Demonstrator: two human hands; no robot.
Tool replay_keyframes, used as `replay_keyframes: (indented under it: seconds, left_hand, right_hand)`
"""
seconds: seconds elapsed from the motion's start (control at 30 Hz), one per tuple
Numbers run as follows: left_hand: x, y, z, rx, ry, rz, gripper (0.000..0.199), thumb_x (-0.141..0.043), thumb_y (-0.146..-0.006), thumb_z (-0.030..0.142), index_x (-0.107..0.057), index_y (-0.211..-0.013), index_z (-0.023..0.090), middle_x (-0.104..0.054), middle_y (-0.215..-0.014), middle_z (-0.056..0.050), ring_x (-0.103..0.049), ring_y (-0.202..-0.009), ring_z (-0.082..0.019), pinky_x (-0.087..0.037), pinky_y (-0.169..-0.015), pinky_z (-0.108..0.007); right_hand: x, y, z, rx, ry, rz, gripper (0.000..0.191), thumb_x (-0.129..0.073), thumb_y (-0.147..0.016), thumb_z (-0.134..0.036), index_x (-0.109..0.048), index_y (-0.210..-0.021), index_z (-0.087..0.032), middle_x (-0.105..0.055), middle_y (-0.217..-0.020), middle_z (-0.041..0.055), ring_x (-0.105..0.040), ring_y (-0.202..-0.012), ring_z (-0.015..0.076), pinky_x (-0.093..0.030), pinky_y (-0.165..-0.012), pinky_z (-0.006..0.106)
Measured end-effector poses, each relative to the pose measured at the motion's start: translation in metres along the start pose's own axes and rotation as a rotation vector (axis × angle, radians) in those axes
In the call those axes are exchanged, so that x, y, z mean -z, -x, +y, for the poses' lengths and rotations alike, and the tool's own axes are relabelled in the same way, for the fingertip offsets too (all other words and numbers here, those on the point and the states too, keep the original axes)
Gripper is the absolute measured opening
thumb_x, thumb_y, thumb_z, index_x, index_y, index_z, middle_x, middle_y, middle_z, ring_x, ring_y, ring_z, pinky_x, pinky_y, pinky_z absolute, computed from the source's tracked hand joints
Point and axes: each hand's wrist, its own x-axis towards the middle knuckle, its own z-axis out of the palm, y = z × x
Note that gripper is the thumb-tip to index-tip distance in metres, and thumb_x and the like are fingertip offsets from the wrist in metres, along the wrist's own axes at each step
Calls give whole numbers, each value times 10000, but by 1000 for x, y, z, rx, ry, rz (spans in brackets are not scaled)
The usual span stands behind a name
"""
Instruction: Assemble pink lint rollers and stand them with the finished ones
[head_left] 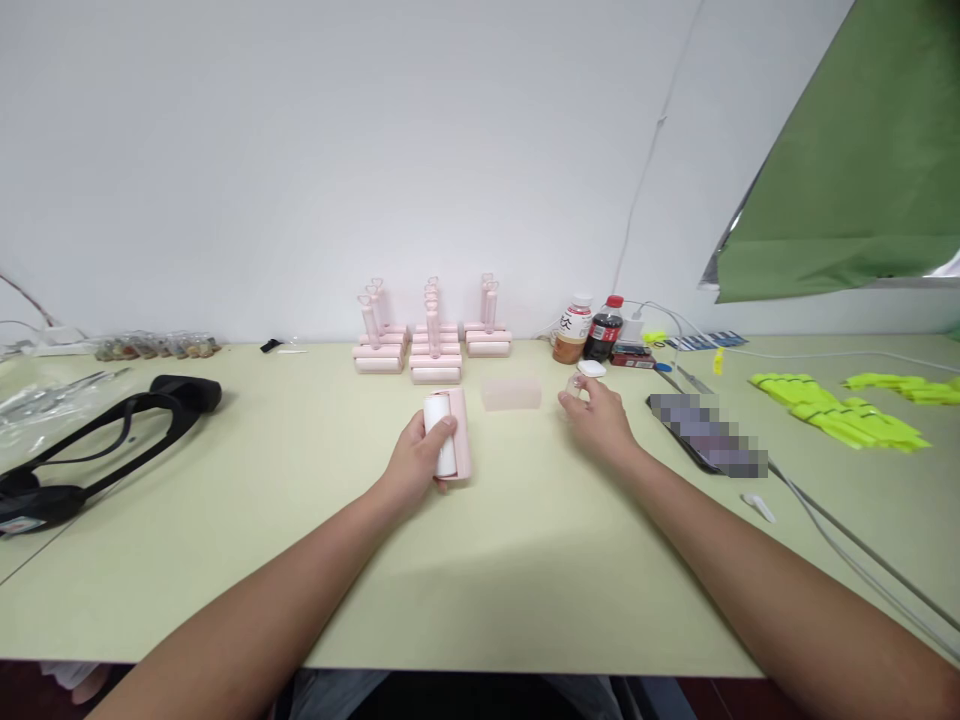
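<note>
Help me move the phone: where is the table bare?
Bare table: between black frame and left forearm; between left forearm and right forearm. Crowded: back centre, with rollers and bottles; right, with phone and yellow bundles.

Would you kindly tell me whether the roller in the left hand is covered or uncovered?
Uncovered: on the roller in the left hand, the white roll shows bare, and a pale pink cover lies apart on the table.

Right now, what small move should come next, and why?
Probably bring the right hand toward the pink roller: the left hand grips it, white roll exposed, while the right sits apart, holding something small, too blurred to name.
</note>
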Motion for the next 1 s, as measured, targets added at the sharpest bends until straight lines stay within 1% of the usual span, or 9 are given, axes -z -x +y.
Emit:
replay_keyframes:
  seconds: [0.1,0.17,0.23,0.3,0.37,0.53,0.73,0.83,1.0]
  left_hand:
    - [1,0,1,-8,55,-45,370,-633,-755,460,-484,-959,189,-542,-712,14,-534,-498,-130,-369,-306,-206]
    - [1,0,0,-19,109,-89,362,-632,-752,438,-479,-960,184,-555,-732,4,-520,-493,-122,-344,-309,-199]
    - [2,0,0,-14,152,-133,353,-618,-762,443,-483,-951,176,-567,-747,-10,-502,-494,-114,-316,-323,-193]
    - [1,0,-1,-10,174,-156,349,-619,-761,441,-500,-937,164,-567,-745,-16,-496,-519,-110,-322,-371,-194]
    - [1,0,-2,-22,178,-165,345,-631,-751,428,-521,-928,153,-562,-744,-15,-506,-569,-115,-356,-451,-204]
    - [0,2,-5,-27,149,-201,357,-655,-722,408,-539,-945,155,-550,-752,-2,-498,-620,-125,-370,-556,-228]
    - [0,6,-4,-49,33,-192,436,-648,-744,414,-531,-1092,180,-562,-817,3,-506,-676,-136,-404,-607,-244]
    - [-1,9,-2,-27,-71,-184,430,-636,-762,410,-521,-1104,176,-570,-866,-12,-520,-705,-147,-411,-595,-243]
    - [-8,16,-1,40,-95,-160,404,-593,-793,404,-492,-1123,193,-552,-833,-2,-535,-656,-147,-399,-520,-235]
  right_hand:
    - [4,4,-4,76,-50,-21,269,-549,-805,-425,-618,-941,-204,-661,-1057,114,-587,-924,276,-442,-805,424]
    - [8,14,-13,192,-105,-70,264,-555,-824,-435,-602,-953,-210,-658,-1077,97,-593,-899,249,-448,-803,398]
    - [14,30,-27,364,-178,-230,254,-564,-851,-441,-586,-965,-216,-667,-945,61,-600,-819,211,-454,-764,350]
    - [18,47,-41,531,-178,-417,268,-582,-858,-449,-596,-990,-216,-629,-782,27,-570,-698,178,-444,-665,300]
    - [19,61,-52,643,-149,-504,288,-570,-877,-456,-622,-1032,-219,-585,-715,13,-528,-622,156,-424,-609,280]
    - [17,74,-58,772,-111,-446,344,-531,-913,-452,-649,-1146,-227,-574,-779,45,-543,-648,162,-442,-622,287]
    - [15,78,-56,802,63,-417,354,-483,-941,-440,-661,-1165,-232,-608,-847,68,-559,-641,162,-424,-588,280]
    - [16,82,-58,838,148,-384,326,-482,-944,-402,-661,-1158,-231,-616,-836,67,-551,-636,163,-385,-553,271]
    - [13,88,-59,880,189,-353,295,-468,-943,-349,-667,-1117,-217,-615,-812,69,-548,-646,171,-367,-546,270]
